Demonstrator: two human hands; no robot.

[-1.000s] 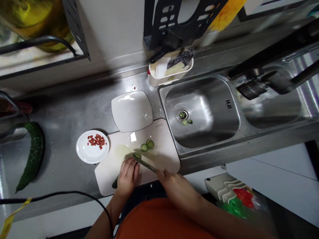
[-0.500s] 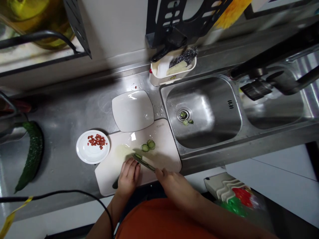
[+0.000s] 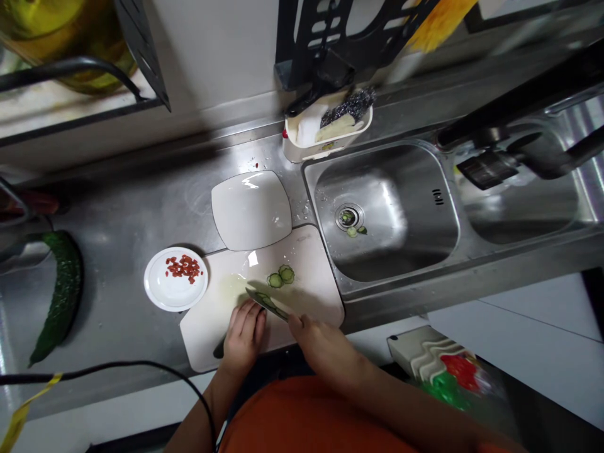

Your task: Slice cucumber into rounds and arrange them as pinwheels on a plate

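Note:
My left hand (image 3: pixel 244 333) is closed over a cucumber (image 3: pixel 219 350) on the white cutting board (image 3: pixel 311 289); most of the cucumber is hidden, with one dark end showing left of the hand. In my right hand (image 3: pixel 325 346) is a kitchen knife (image 3: pixel 268 303), its blade angled up and left close to my left fingertips. Some cut cucumber shows along the blade. Beyond it, a few round cucumber slices (image 3: pixel 281 277) lie on the board. A white square plate (image 3: pixel 251 211) overlaps the board's far edge.
A white dish (image 3: pixel 174 296) of red berries stands left of the board, a whole cucumber (image 3: pixel 59 296) farther left. The steel sink (image 3: pixel 391 251) on the right has green scraps near its drain. A caddy (image 3: pixel 306 152) sits behind; a black cable (image 3: pixel 117 363) crosses the lower left.
My right hand and the knife have shifted slightly up and left, so the blade tip reaches past my left fingertips. My left hand stays nearly still on the cucumber.

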